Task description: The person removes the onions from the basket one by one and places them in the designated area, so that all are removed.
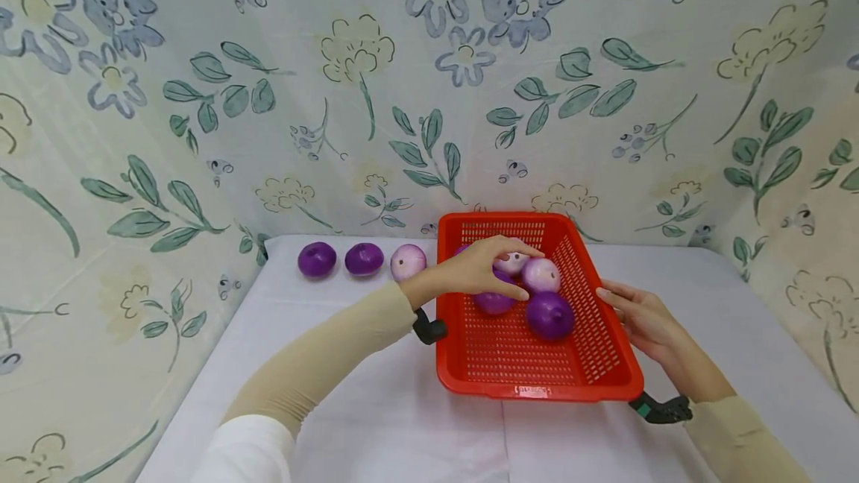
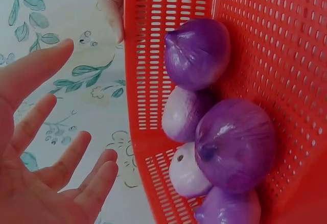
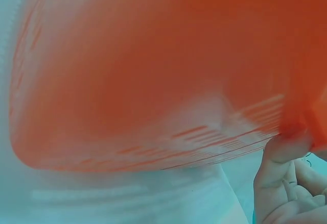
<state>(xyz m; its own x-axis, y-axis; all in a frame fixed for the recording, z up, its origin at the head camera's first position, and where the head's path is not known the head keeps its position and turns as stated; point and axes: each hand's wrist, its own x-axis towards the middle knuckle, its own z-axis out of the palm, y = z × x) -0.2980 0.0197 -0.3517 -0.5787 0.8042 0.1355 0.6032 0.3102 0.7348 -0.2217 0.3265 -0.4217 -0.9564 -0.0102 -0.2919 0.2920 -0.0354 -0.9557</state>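
A red plastic basket (image 1: 523, 364) with slotted walls stands tilted on the table. Several red onions lie inside it, among them a dark purple onion (image 1: 550, 316) and a paler onion (image 1: 540, 275). My left hand (image 1: 470, 267) reaches over the basket's left rim, above the onions. Its fingers are spread and hold nothing, as the left wrist view shows of the same hand (image 2: 46, 168). At the basket's right side my right hand (image 1: 651, 323) grips the rim. In the right wrist view that hand (image 3: 288, 183) has curled fingers against the basket's edge.
Left of the basket, two purple onions (image 1: 317, 260) and a pale onion (image 1: 408, 262) sit in a row near the back of the white-covered table (image 1: 376, 408). A floral cloth (image 1: 376, 133) hangs behind. Dark wrist mounts (image 1: 429, 328) stick out below both hands.
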